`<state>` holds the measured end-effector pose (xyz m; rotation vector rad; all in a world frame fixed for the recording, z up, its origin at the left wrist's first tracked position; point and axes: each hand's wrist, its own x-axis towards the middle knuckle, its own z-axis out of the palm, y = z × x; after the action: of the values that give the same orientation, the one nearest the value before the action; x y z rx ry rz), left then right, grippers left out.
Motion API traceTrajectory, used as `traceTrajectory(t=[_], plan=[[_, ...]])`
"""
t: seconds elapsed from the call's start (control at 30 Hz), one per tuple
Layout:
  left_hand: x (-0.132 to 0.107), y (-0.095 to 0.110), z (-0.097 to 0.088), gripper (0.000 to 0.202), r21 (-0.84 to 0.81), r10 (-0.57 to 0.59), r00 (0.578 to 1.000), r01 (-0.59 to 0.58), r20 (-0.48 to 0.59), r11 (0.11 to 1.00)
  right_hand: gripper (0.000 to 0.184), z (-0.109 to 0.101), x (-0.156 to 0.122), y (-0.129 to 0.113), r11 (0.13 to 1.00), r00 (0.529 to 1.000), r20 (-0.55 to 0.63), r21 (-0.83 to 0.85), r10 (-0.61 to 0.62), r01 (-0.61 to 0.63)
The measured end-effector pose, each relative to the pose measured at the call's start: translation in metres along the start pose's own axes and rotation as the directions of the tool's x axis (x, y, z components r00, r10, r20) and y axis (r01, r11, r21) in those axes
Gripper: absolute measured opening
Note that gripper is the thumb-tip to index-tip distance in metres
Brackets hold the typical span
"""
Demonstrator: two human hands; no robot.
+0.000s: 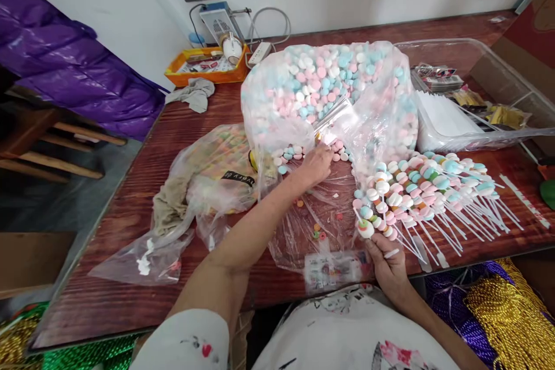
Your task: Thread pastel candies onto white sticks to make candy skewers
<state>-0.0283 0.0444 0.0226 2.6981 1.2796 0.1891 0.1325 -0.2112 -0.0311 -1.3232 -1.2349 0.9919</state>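
My left hand (318, 163) reaches to the mouth of a big clear bag of marshmallows (323, 78). Its fingers are curled down among loose pink and white marshmallows (340, 150); whatever they pinch is hidden. Low and near my body, my right hand (389, 266) is closed on a marshmallow stick, whose white end (391, 254) pokes out past the fingers. At that hand's fingertips is a white marshmallow with a green and red piece (365, 228). Just beyond lies a heap of finished marshmallow sticks (433, 191), their white sticks pointing toward me.
Left of the bag lies a plastic bag of coloured rings (232, 167) with a beige cloth (171, 202). A clear tub (477, 139) holding packets and white sticks stands at right. An orange tray (212, 76) and a power strip (260, 53) sit by the wall.
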Motion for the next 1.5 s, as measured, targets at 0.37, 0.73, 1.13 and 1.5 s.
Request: traceTrajectory(t=[0.37,0.73,1.13,1.5], plan=[[-0.044,0.016,-0.008,0.033,-0.425,0.089,0.995,-0.1,-0.046,0.9,0.021,-0.007,0.001,-0.007,0.994,0.99,0.094,-0.024,-0.103,0.106],[-0.152,0.038,0.023,0.038,-0.639,-0.206,0.963,0.05,-0.172,0.767,0.021,-0.003,0.0,-0.021,0.957,0.963,0.21,-0.199,-0.168,0.21],[-0.129,0.049,0.047,0.03,-0.269,0.095,0.916,-0.212,-0.39,0.94,0.02,-0.013,-0.007,-0.023,0.93,0.971,0.076,-0.28,-0.225,0.237],[-0.138,0.037,0.045,0.02,-0.392,0.019,0.954,-0.142,-0.301,0.909,0.021,-0.015,-0.003,-0.019,0.937,0.973,0.097,-0.266,-0.208,0.227]])
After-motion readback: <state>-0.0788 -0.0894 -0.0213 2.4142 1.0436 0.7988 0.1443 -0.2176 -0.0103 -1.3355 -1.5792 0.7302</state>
